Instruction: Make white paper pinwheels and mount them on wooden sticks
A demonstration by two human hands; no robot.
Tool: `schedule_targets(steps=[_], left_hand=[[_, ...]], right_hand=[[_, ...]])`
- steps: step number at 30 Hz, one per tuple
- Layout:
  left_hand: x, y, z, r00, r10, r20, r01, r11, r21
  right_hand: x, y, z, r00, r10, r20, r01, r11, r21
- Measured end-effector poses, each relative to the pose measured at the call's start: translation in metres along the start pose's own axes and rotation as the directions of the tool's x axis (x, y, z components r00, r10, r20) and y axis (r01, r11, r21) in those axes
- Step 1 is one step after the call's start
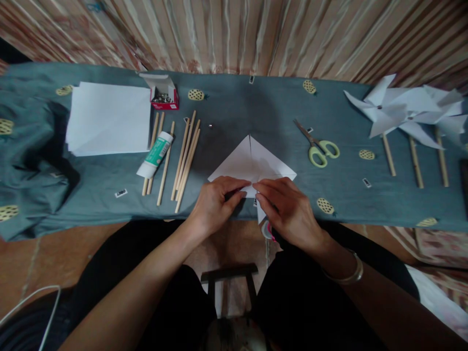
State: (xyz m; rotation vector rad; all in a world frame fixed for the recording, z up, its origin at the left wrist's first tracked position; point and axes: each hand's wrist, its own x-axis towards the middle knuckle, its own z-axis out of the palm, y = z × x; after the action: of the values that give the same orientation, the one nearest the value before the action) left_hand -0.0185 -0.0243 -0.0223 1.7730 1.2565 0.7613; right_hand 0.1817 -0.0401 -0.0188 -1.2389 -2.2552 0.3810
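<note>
A white paper square (252, 158) with slits cut in from its corners lies turned like a diamond at the table's front edge. My left hand (219, 199) pinches it near the centre, thumb and fingers together. Close beside it, my right hand (285, 202) also pinches the paper, and a cut flap hangs below that hand. What lies under the fingertips is hidden. To the right rest scissors (317, 146) with pale green handles, blades apart. A small shiny pin (210, 126) sits on the cloth left of the paper.
On the left are a paper stack (109, 119), a glue stick (155, 155), several wooden sticks (186, 158) and an open red box (164, 100) of metal pins. Finished paper pinwheels (380, 107) on sticks lie at the right. A curtain (234, 39) hangs behind the cloth-covered table (234, 92).
</note>
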Motion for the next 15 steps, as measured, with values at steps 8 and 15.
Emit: schedule_targets(steps=[8,15], left_hand=[[0.003,0.002,0.007,0.985,-0.151,-0.08,0.139,0.98,-0.143],[-0.001,0.001,0.003,0.998,-0.069,-0.015,0.067,0.993,-0.093]], right_hand=[[0.003,-0.003,-0.006,0.997,0.05,-0.062,-0.044,0.994,0.101],[0.002,-0.004,-0.01,0.99,0.142,0.01,-0.138,0.936,0.324]])
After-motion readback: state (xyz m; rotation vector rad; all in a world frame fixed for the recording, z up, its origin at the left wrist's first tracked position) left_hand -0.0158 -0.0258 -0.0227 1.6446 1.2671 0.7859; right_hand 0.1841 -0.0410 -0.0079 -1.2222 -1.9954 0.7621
